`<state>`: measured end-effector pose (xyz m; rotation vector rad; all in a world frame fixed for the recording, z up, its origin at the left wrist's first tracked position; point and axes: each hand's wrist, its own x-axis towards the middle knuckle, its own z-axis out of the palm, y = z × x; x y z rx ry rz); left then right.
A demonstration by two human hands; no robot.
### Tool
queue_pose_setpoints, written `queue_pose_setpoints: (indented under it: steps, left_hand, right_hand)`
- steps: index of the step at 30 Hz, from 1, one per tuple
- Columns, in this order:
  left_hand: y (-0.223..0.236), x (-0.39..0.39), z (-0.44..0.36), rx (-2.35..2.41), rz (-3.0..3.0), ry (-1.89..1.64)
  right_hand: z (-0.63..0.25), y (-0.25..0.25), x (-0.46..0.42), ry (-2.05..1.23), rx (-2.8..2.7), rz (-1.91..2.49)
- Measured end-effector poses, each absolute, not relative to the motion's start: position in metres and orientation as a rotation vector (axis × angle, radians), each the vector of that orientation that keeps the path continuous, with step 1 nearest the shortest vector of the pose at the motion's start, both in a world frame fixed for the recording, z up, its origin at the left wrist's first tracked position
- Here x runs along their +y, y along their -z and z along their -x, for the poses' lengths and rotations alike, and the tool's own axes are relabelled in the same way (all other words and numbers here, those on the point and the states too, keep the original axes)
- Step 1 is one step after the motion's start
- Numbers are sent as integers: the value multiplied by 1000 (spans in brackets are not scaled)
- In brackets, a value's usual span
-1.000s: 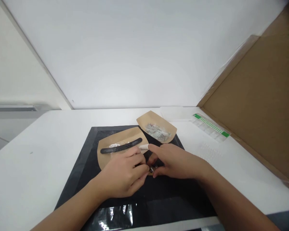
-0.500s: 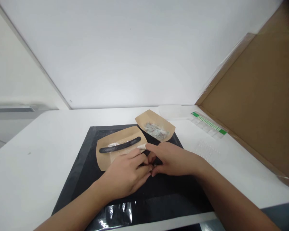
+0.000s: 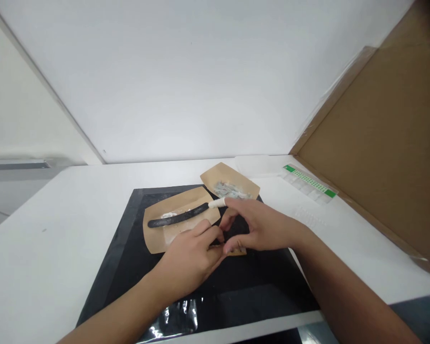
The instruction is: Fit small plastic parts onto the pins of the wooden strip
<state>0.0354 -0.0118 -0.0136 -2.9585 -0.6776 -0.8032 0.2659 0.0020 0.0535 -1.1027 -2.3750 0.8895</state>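
Observation:
A black curved nail file point(image 3: 179, 217) lies across a brown paper tray point(image 3: 151, 242) in front of me. My left hand point(image 3: 197, 253) is just below that tray, its fingers curled together around something small that they hide. Beside it, my right hand point(image 3: 258, 224) has its fingers apart. Its index finger wears a white finger cot point(image 3: 217, 203) and stretches to the file's right end, seeming to touch it. The right thumb tip rests by the left fingers. Under the thumb shows a small brown-edged piece point(image 3: 239, 253), mostly covered.
A second brown paper tray point(image 3: 215, 172) with crumpled clear and greenish scraps point(image 3: 229, 190) stands behind my right hand. Both trays rest on a black mat point(image 3: 129, 282) on a white table point(image 3: 36, 258). A clear sheet with a green label point(image 3: 310, 181) lies right, near a cardboard panel point(image 3: 380, 143).
My right index finger has lifted away from the left hand and reached forward to the file's end. The right hand has shifted slightly up, uncovering the small brown-edged piece.

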Motion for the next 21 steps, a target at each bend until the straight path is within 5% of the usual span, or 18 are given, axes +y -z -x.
queue_pose_setpoints:
  steps: [21]
  left_hand:
    - [30,-28,-44,-590,2724,679]
  right_hand:
    - [-291,-32,34,-606,-1817,1330]
